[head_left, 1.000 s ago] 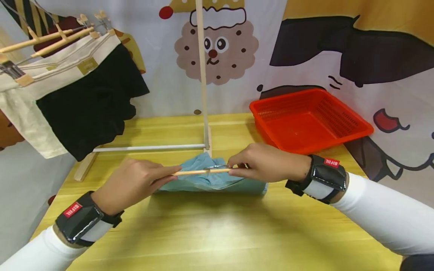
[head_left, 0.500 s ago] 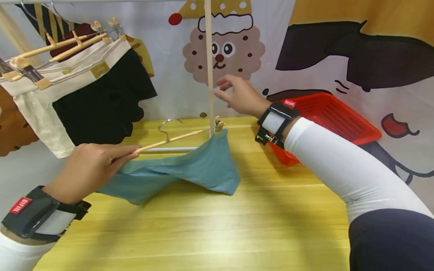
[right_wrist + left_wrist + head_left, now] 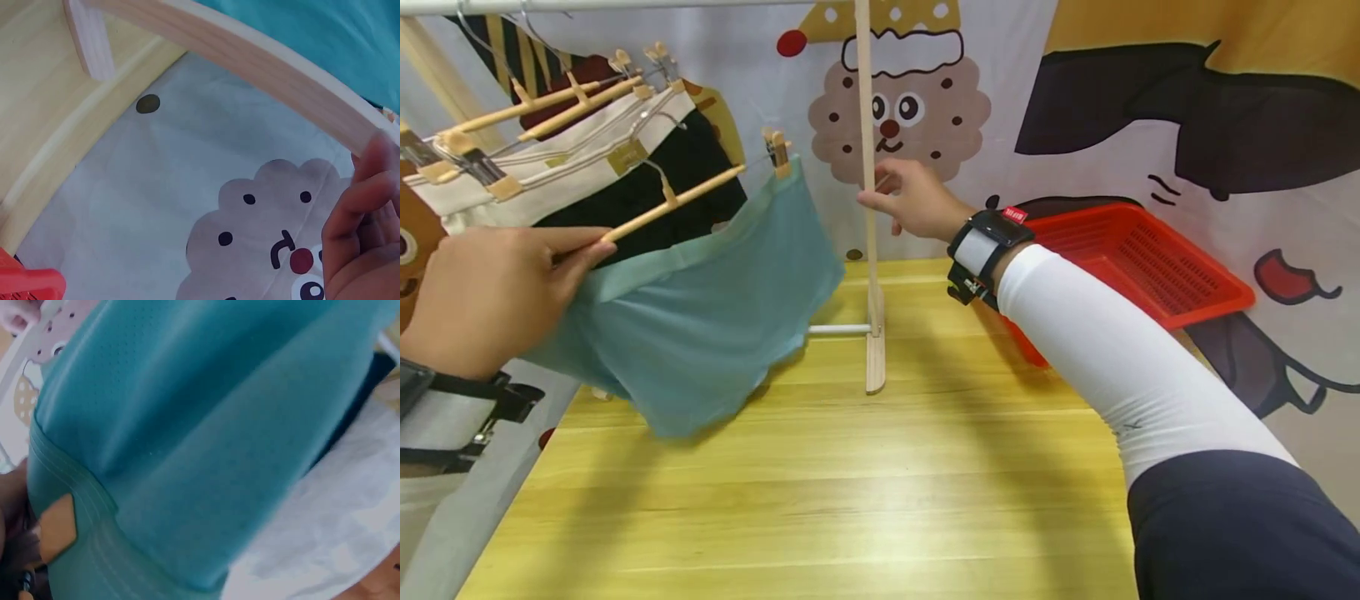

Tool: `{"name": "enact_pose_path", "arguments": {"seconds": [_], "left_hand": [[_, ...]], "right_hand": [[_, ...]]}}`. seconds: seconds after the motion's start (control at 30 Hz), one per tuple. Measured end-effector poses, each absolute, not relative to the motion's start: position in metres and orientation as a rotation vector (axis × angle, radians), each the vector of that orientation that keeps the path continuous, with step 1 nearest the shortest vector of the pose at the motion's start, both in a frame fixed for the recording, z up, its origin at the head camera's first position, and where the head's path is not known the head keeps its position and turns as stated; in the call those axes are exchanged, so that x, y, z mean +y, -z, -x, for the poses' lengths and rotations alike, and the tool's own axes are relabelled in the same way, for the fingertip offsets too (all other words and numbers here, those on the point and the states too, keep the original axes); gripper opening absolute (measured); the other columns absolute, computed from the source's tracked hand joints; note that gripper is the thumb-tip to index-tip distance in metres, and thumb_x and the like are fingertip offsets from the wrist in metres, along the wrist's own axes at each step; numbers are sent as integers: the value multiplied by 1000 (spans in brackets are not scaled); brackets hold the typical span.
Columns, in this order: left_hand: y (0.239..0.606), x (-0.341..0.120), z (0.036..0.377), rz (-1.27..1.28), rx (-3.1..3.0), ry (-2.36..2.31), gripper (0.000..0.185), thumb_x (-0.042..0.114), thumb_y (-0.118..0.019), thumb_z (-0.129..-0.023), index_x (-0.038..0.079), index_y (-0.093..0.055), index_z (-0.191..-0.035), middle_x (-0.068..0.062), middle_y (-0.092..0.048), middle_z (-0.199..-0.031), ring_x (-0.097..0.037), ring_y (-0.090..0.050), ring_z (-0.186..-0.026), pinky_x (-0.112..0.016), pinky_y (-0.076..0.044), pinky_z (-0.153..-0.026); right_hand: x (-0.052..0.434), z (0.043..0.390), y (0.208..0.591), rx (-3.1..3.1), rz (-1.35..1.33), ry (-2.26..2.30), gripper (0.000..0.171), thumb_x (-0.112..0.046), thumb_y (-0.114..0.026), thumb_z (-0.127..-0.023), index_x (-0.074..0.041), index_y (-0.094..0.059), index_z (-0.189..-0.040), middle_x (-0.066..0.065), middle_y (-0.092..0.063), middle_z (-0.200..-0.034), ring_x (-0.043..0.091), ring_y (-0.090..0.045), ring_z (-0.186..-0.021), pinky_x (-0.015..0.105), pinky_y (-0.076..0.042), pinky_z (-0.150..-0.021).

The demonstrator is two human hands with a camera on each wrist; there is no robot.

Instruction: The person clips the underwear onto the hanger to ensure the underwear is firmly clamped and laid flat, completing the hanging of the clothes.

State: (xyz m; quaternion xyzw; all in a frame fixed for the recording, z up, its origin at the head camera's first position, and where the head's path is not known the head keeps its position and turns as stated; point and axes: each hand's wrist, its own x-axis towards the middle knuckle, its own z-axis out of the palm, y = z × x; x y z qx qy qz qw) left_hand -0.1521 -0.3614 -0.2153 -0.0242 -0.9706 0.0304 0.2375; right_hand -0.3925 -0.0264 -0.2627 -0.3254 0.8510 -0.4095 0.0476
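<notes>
My left hand pinches the wooden bar of a clip hanger, hook upward. Blue-green shorts hang from it, raised over the table's left side and overlapping the hung clothes behind. A wooden clip grips their waistband at the far end; in the left wrist view another clip bites the near end. My right hand is at the upright wooden post of the clothes rack, thumb and fingers curled around it. Those bent fingers also show against the post in the right wrist view.
Cream-and-black shorts hang on clip hangers at the left, below the rack's top rail. A red plastic basket stands at the back right of the wooden table. Behind it hangs a printed cloth.
My right hand has let go of the hanger and moved up to the rack post. My left hand has carried the hanger and blue-green shorts up and left from low over the table.
</notes>
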Motion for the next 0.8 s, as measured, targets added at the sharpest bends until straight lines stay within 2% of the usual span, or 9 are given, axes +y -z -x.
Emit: {"name": "enact_pose_path", "arguments": {"seconds": [0.1,0.13,0.23,0.33,0.4,0.47,0.8], "left_hand": [[199,-360,166,-44,-2639,-75,36,24,-59,-102,-8,-68,-118,-34,-66,-76,-35,-49,-45,-40,-32,-41],[194,-360,171,-80,-2636,-76,37,25,-57,-103,-8,-68,-117,-35,-67,-85,-38,-51,-49,-43,-34,-43],[181,-359,183,-209,-2669,-82,41,27,-51,-105,-8,-66,-120,-37,-65,-96,-45,-57,-64,-53,-42,-55],[171,-357,193,-314,-2689,-80,42,26,-46,-107,-9,-64,-122,-36,-64,-102,-49,-57,-73,-58,-42,-62],[167,-355,200,-331,-2683,-98,43,26,-45,-107,-10,-64,-121,-37,-63,-102,-51,-56,-75,-58,-42,-61],[163,-355,208,-317,-2651,-119,41,25,-46,-107,-9,-67,-116,-37,-63,-100,-53,-56,-72,-57,-40,-55],[158,-364,232,-431,-2683,-259,39,25,-48,-105,-9,-68,-106,-35,-64,-90,-49,-57,-65,-51,-38,-43]], "right_hand": [[-23,395,263,2604,1024,1240,31,-35,-64,-98,-12,-61,-120,4,-69,-109,18,-55,-60,30,-52,-56],[-23,395,263,2611,1033,1233,31,-35,-64,-98,-12,-61,-120,3,-69,-109,17,-56,-64,29,-52,-59],[-23,395,262,2623,1058,1221,31,-33,-65,-98,-11,-63,-120,5,-69,-109,14,-62,-84,29,-52,-74],[-24,395,262,2620,1084,1217,31,-31,-66,-98,-9,-63,-119,7,-69,-111,16,-63,-104,32,-51,-91],[-24,395,263,2620,1086,1223,30,-30,-66,-98,-8,-64,-118,8,-69,-110,18,-64,-106,36,-52,-93],[-23,395,263,2625,1077,1226,30,-29,-66,-97,-8,-63,-119,8,-69,-110,19,-64,-106,37,-52,-94],[-21,396,264,2640,1097,1221,30,-31,-67,-96,-9,-64,-117,7,-70,-109,19,-65,-103,34,-53,-91]]}}
